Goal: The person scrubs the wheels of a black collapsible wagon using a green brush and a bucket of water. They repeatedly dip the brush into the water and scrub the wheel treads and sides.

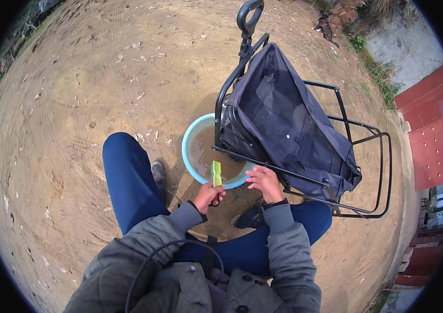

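My left hand (208, 195) grips the handle of a yellow-green scrubbing brush (216, 173), with greenish bristles along its left side. The brush is over the near part of a light blue plastic basin (188, 164) of murky brown water (205, 150). Nothing is in my right hand (265, 184), its fingers apart by the basin's right rim and close to a black metal frame bar. That bar belongs to a folding wagon (280, 113) with dark fabric, tilted partly over the basin. The wagon hides the basin's right side.
The wagon's black pull handle (249, 23) rises at the top, and its frame legs (385, 172) stick out right. Brown dirt ground (69, 90) with dry leaves surrounds everything. Red double doors (432, 144) stand far right. My blue-trousered knees (123, 172) flank the basin's near side.
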Available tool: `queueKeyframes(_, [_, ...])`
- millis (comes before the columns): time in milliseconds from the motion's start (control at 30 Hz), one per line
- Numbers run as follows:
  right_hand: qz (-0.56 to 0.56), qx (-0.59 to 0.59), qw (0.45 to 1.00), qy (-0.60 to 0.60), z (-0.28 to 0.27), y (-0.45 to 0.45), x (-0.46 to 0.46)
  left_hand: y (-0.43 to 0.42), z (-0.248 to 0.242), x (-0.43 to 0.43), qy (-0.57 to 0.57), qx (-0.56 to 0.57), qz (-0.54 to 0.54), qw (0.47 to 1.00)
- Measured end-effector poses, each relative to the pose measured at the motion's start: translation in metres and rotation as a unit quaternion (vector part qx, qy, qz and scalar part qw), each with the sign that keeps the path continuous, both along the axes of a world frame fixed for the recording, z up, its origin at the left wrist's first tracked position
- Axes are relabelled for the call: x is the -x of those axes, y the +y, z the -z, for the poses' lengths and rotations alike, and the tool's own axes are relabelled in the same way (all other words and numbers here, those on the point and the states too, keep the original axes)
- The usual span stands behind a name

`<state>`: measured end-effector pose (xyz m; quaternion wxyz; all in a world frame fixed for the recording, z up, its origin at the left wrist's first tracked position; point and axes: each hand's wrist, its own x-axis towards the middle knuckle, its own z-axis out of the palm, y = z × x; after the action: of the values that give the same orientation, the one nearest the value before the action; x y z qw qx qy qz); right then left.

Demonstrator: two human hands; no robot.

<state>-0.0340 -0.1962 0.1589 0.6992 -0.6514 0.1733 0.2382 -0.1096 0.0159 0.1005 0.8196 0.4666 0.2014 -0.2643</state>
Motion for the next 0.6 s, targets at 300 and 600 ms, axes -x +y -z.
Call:
queueKeyframes(300, [0.108,-0.136,0.983,0.065,0.025,-0.031,-0.015,0.045,-0.027,-0.039,0.077,0.001,0.093,0.993])
queueKeyframes(600, [0.112,-0.195,0.97,0.091,0.033,-0.023,-0.021,0.088,-0.023,-0.071,0.05,-0.045,0.106,0.992])
